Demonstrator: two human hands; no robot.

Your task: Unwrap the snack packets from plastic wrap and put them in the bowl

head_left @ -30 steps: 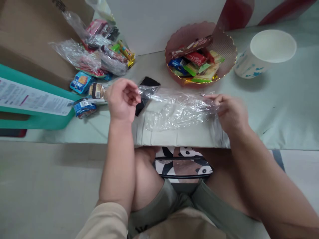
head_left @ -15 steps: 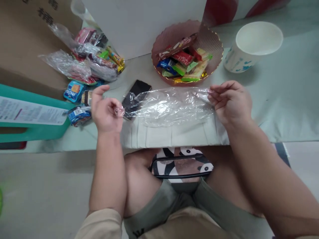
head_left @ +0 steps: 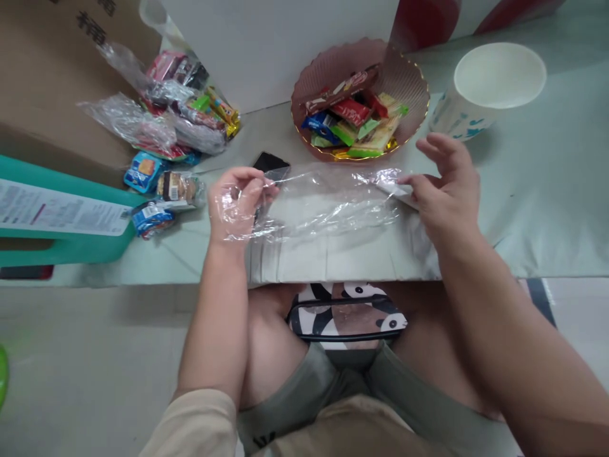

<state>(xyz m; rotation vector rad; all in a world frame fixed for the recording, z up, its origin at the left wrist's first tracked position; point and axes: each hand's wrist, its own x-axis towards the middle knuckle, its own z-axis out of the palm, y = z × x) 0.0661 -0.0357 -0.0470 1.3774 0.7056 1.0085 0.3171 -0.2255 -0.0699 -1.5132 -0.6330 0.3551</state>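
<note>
A clear plastic bag [head_left: 323, 200] stretches sideways between my two hands above the near part of the table. My left hand [head_left: 240, 206] pinches its left end, and some of the film hangs over the fingers. At the other end, my right hand [head_left: 450, 190] grips the bag between thumb and forefinger, its other fingers raised. Partly hidden behind the bag and my left hand is a black phone [head_left: 272, 164]. Just beyond the bag stands a pink ribbed bowl [head_left: 413, 82] with a gold rim, holding several wrapped snacks [head_left: 354, 114].
A white paper tub [head_left: 464, 114] stands right of the bowl. Bagged snacks [head_left: 176, 114] and small packs [head_left: 176, 187] lie at left, beside a brown carton [head_left: 52, 95] and a green holder [head_left: 95, 251]. A panda-print pouch [head_left: 347, 314] rests between the legs.
My left hand has moved right, uncovering the small snack packs. My right hand has raised some fingers, and the bag is less taut, with film now over my left hand.
</note>
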